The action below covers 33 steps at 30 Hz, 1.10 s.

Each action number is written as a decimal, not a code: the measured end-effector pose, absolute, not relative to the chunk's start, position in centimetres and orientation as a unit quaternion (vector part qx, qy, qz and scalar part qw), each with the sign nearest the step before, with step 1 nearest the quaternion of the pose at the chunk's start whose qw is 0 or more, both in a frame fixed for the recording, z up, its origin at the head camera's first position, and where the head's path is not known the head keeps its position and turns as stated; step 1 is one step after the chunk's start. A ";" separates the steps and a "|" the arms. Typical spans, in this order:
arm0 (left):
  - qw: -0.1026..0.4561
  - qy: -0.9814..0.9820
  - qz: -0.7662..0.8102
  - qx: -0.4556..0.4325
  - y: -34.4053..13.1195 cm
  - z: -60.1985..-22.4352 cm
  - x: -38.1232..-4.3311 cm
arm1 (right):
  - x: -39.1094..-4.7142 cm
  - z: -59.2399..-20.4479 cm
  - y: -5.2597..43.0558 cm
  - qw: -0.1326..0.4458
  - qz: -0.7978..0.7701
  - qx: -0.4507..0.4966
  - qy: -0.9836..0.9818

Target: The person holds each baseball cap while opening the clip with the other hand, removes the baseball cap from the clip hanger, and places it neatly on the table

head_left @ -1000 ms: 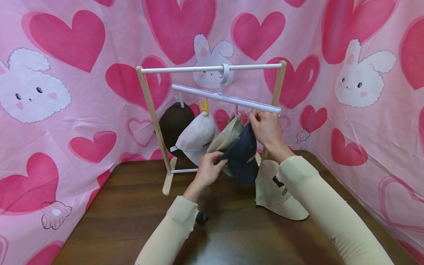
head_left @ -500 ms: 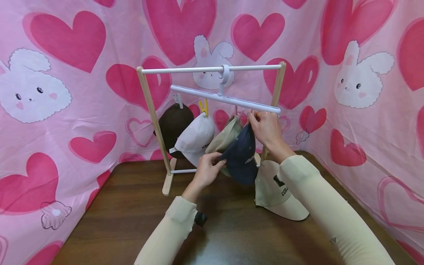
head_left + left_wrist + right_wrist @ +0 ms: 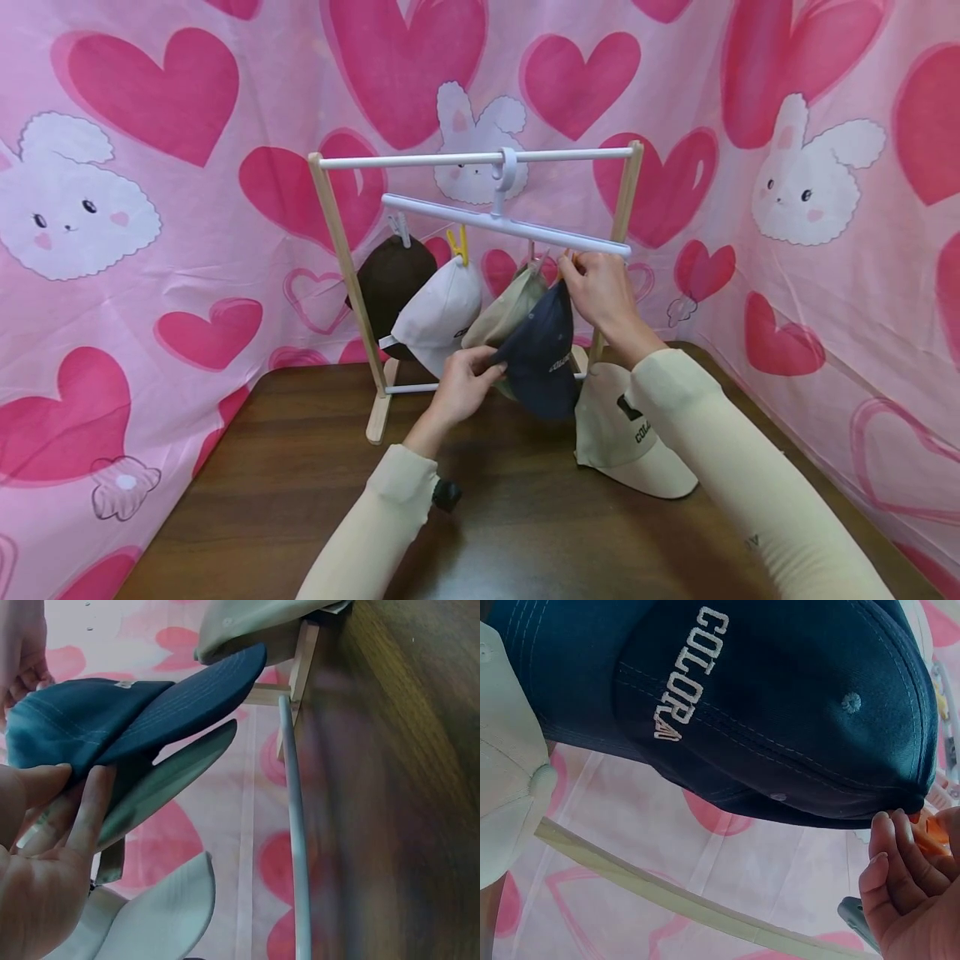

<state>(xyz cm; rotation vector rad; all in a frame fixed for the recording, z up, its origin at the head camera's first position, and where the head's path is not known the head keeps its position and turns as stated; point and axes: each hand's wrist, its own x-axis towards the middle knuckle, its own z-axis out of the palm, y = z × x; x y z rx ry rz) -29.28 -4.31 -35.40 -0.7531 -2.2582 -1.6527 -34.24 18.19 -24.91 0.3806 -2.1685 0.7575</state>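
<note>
- A pink backdrop (image 3: 300,92) printed with hearts and white rabbits stands at the far side and along both left and right.
- A dark brown wooden table (image 3: 285,483) spreads in front of it.
- A rack (image 3: 347,267) with wooden side posts and white rods stands at the far part of the table.
- Pale sleeves (image 3: 367,533) reach in from the near side, one left and one right.
- A white hanger (image 3: 498,222) hooks over the rack's top rod, its bar tilted down to the right.
- A beige cap (image 3: 611,417) sits on the table at the right, its brim toward the near right.
- The navy cap (image 3: 536,354), with pale lettering beginning "COLORA", is held under the right part of the hanger, clear of the table, its crown up and its brim hanging low.
- Left of it hang, in turn, a khaki cap (image 3: 513,308) partly hidden behind it, a white cap (image 3: 442,304) and a dark brown cap (image 3: 393,279).
- The right hand (image 3: 602,292) is at the navy cap's top, thumb and fingers pinching an orange clip (image 3: 930,834).
- The left hand (image 3: 461,390) has thumb and fingers clamped on the navy cap's left edge, near where brim meets crown.
- Smallest are the other clips: yellow (image 3: 461,246) on the white cap, grey (image 3: 401,229) on the dark brown cap, pink (image 3: 534,257) on the khaki cap.
</note>
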 end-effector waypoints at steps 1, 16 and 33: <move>0.119 -0.774 -0.566 -0.257 -4.4 -35.8 -29.8 | -34.2 -24.9 18.2 0.395 0.300 0.152 -0.855; 0.138 -0.778 -0.559 -0.251 -5.0 -37.4 -31.0 | -34.3 -24.6 18.0 0.385 0.308 0.158 -0.855; 0.144 -0.800 -0.528 -0.247 -5.4 -38.3 -31.0 | -34.6 -24.9 18.0 0.356 0.321 0.145 -0.866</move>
